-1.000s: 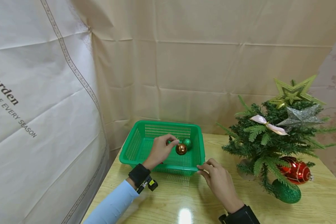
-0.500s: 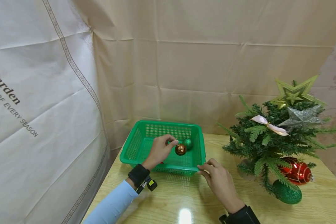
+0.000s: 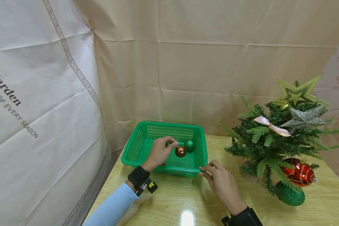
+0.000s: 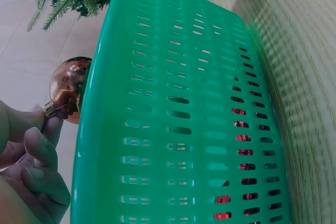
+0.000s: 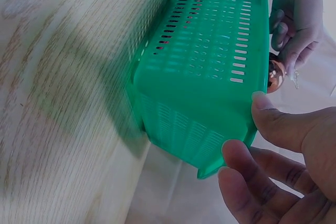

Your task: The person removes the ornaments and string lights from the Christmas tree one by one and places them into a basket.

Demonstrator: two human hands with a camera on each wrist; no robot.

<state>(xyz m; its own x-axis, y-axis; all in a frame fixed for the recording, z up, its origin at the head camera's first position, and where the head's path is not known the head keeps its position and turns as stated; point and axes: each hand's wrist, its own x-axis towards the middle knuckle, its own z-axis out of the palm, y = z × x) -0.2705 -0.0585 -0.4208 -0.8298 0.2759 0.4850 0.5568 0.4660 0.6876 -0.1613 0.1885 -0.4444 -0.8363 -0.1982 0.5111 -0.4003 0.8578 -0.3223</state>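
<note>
My left hand (image 3: 159,153) pinches a shiny copper Christmas ball (image 3: 180,151) by its metal cap, as the left wrist view shows. The ball hangs over the inside of a green plastic basket (image 3: 127,160). To its right, a glittery green ball (image 3: 189,145) lies in the basket. Something red (image 3: 163,164) shows at the near wall, mostly hidden by the left hand and the rim. My right hand (image 3: 218,180) holds the basket's near right corner, thumb (image 5: 265,100) on the rim and fingertips (image 5: 236,153) beneath it.
A small artificial Christmas tree (image 3: 271,141) stands on the right of the wooden table (image 3: 169,204). It bears a gold star (image 3: 295,94), a silver star (image 3: 305,117), a pink bow (image 3: 271,126), a red ball (image 3: 299,172) and a green ball (image 3: 290,194). Beige cloth (image 3: 200,69) hangs behind.
The left hand has shifted slightly left with the copper ball, so more of the green ball in the basket shows. My right hand keeps its hold on the corner.
</note>
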